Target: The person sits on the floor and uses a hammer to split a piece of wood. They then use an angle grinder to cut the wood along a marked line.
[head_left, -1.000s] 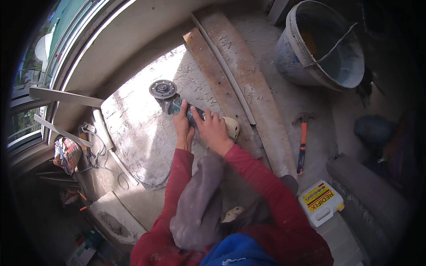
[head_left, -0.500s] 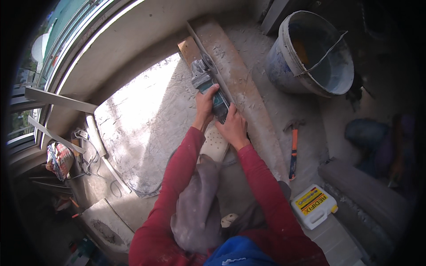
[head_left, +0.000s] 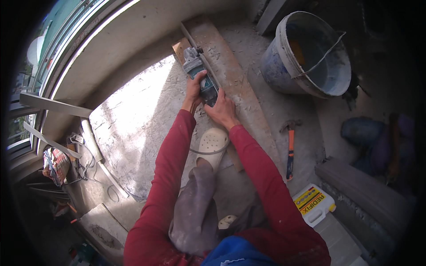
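Observation:
An angle grinder (head_left: pixel 198 71) with a grey head and a dark teal body is held in both my hands. My left hand (head_left: pixel 194 91) wraps round its body near the head, thumb across the top. My right hand (head_left: pixel 223 110) grips the rear end. The grinder's head lies along the edge of a long thin strip (head_left: pixel 188 33) beside a brown plank (head_left: pixel 226 60); its disc is mostly hidden. A small wooden block (head_left: pixel 179 47) sits at the left of the grinder head. My foot in a cream clog (head_left: pixel 213 142) rests below my hands, a cable crossing over it.
At the right stand a large bucket (head_left: pixel 271 71) with liquid and a hammer (head_left: pixel 290 153) with an orange and black handle. A white jug (head_left: pixel 317 215) with a yellow label lies nearer. At left, a sunlit slab (head_left: pixel 133 115) lies below the window, with pipes and cables beside it.
Both my hands have moved the grinder farther away and slightly left along the strip. More of the clog and the cable over it now show.

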The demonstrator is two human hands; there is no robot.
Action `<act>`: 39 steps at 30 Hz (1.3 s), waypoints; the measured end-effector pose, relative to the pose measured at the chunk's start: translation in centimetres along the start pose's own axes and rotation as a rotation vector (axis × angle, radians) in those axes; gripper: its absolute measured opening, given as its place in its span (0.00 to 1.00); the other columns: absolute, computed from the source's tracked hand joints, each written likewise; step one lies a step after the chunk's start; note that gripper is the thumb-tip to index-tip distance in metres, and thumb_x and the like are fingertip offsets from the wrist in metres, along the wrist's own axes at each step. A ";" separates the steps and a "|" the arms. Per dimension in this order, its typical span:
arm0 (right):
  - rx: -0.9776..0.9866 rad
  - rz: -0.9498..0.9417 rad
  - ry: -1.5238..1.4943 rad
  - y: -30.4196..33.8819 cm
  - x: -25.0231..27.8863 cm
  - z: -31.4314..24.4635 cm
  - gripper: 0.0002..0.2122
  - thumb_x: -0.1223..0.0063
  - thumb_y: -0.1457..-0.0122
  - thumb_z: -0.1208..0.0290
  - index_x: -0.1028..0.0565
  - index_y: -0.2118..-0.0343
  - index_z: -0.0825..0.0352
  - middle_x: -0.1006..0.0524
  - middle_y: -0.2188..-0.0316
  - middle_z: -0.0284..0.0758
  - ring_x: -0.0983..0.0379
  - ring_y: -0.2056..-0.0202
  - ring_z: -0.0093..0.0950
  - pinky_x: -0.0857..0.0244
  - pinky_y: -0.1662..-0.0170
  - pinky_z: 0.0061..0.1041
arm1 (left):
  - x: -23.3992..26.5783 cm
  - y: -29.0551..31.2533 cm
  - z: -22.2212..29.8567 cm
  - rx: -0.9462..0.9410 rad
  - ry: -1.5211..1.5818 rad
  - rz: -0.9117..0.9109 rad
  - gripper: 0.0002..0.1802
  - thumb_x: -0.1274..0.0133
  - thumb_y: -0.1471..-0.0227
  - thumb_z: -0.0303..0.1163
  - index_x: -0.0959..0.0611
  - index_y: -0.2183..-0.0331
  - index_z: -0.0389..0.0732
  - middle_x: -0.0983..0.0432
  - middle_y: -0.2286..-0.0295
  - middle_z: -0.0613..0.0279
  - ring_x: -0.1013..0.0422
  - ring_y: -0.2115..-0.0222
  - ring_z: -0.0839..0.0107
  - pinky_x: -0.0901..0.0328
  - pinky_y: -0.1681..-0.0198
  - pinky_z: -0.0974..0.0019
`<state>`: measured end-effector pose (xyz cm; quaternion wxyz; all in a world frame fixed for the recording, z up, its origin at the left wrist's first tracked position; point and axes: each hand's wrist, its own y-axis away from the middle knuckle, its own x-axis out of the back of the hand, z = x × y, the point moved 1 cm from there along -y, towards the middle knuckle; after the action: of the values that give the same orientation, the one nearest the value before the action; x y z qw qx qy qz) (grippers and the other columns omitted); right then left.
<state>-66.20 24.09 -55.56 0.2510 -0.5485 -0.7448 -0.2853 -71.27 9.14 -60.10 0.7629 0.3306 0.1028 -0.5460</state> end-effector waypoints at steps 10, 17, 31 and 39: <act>-0.050 -0.003 -0.004 -0.4 -1.3 0.0 0.31 0.36 0.51 0.59 0.36 0.49 0.72 0.20 0.64 0.58 0.22 0.60 0.58 0.30 0.54 0.54 | 0.8 -0.7 0.0 0.071 -0.036 -0.016 0.26 0.39 0.42 0.39 0.21 0.50 0.28 0.17 0.56 0.50 0.19 0.57 0.63 0.23 0.53 0.61; -0.056 0.003 -0.001 -0.5 -1.2 -0.4 0.30 0.36 0.51 0.59 0.35 0.51 0.71 0.20 0.64 0.58 0.21 0.60 0.58 0.30 0.55 0.54 | 0.5 -0.6 0.4 0.094 -0.047 -0.005 0.27 0.39 0.43 0.39 0.23 0.49 0.28 0.18 0.55 0.49 0.19 0.57 0.63 0.23 0.53 0.60; -0.088 -0.038 0.028 -0.9 -0.9 -1.0 0.30 0.36 0.51 0.58 0.34 0.51 0.72 0.19 0.65 0.58 0.21 0.60 0.57 0.30 0.53 0.52 | 1.0 -1.2 0.3 0.123 -0.015 -0.019 0.25 0.39 0.42 0.39 0.23 0.50 0.30 0.18 0.56 0.49 0.19 0.57 0.62 0.22 0.54 0.60; -0.087 -0.047 0.087 -1.1 -0.5 -1.6 0.30 0.36 0.52 0.58 0.34 0.52 0.74 0.19 0.64 0.59 0.21 0.59 0.58 0.29 0.53 0.52 | 1.8 -2.2 -0.1 0.148 -0.038 -0.031 0.22 0.41 0.42 0.41 0.20 0.54 0.33 0.16 0.61 0.55 0.18 0.63 0.65 0.22 0.57 0.61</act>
<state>-66.99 22.36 -54.90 0.2522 -0.5284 -0.7326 -0.3469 -72.53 7.40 -61.99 0.7297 0.3740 0.0526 -0.5700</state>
